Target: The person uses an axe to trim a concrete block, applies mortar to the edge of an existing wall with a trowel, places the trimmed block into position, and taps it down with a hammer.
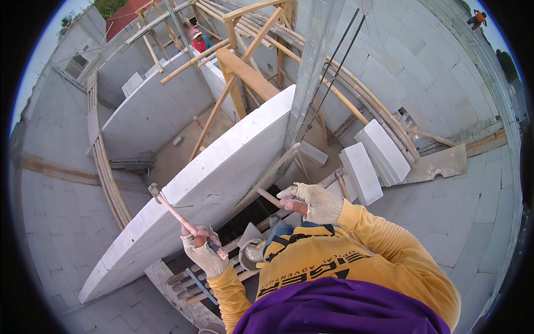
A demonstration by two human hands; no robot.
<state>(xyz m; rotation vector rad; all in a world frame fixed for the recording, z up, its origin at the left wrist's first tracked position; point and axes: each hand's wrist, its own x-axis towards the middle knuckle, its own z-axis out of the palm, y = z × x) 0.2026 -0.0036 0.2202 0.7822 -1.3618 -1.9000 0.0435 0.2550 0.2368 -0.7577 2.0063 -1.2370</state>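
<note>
My left hand (pixel 204 250), in an off-white knit glove with bare fingertips, is closed around the pinkish handle of a hammer (pixel 177 212). Its metal head points up and left, over the top edge of a pale block wall (pixel 225 158). A thin dark piece like a nail or wire lies beside the handle against the wall face. My right hand (pixel 318 204), gloved alike, hovers in front of my chest on the near side of the wall. Its fingers are curled toward the thumb; whether something small sits between them I cannot make out.
Pale blocks (pixel 361 173) are stacked to the right beside bamboo poles (pixel 384 125). A metal post (pixel 312 72) and two steel bars (pixel 340 61) rise at the wall's far end. Wooden bracing (pixel 247 75) stands beyond, near another person (pixel 199 43). Planks (pixel 183 286) lie below my left arm.
</note>
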